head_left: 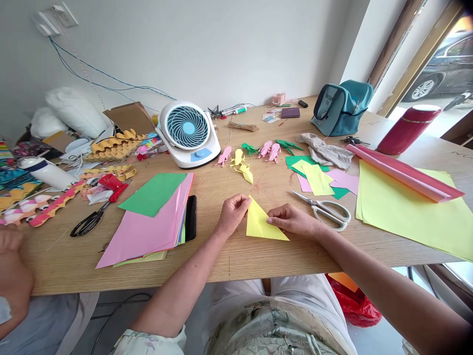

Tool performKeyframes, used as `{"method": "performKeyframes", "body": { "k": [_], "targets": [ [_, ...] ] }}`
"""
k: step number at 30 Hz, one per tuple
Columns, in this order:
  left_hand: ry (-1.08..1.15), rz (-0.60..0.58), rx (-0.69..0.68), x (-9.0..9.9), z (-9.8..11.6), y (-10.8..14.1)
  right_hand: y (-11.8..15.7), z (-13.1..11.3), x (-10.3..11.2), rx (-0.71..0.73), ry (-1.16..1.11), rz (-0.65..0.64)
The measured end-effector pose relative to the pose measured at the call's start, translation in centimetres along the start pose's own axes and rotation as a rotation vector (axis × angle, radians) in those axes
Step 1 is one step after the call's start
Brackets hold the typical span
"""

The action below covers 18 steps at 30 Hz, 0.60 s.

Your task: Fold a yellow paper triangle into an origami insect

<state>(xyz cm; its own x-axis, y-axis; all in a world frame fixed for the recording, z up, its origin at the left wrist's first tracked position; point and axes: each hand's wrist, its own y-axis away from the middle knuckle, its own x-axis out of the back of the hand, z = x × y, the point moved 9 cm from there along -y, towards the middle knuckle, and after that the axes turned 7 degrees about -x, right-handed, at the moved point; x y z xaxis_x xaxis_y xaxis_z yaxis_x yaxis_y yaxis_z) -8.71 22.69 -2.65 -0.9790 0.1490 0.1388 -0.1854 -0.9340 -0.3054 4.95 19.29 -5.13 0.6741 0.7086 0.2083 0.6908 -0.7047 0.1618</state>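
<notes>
Plainly, line by line:

Left hand: the left hand rests on the desk, fingers closed in a pinch on the upper tip of the yellow folded paper.
Right hand: the right hand lies at the paper's right side, fingertips pressed on its slanting edge and pinching it.
Yellow folded paper: a pointed, triangle-like fold lying flat on the desk near its front edge, between the two hands.
Scissors: white-handled scissors lie just right of the right hand, blades pointing away to the left.
Paper stack: pink sheets with a green one on top lie left of the left hand, over a black phone.
Folded figures: small pink, yellow and green paper figures sit in a row behind the hands.
Fan: a white desk fan stands behind them.
Large sheets: big yellow paper with a pink roll across it at right.
Other person: another person's hand shows at the left edge, well apart from the yellow fold.
</notes>
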Motion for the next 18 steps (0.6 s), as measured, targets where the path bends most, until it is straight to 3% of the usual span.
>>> {"method": "performKeyframes", "body": {
  "k": [10,14,18],
  "targets": [
    [-0.130,0.019,-0.106,0.2,0.9,0.1,0.0,-0.6,1.0,0.088,0.135,0.158],
    [-0.170,0.034,-0.205,0.4,2.0,0.3,0.7,-1.8,1.4,0.205,0.258,0.306],
    [-0.192,0.037,-0.287,0.4,3.1,0.7,1.8,-3.9,0.6,0.405,0.438,0.372]
  ]
}}
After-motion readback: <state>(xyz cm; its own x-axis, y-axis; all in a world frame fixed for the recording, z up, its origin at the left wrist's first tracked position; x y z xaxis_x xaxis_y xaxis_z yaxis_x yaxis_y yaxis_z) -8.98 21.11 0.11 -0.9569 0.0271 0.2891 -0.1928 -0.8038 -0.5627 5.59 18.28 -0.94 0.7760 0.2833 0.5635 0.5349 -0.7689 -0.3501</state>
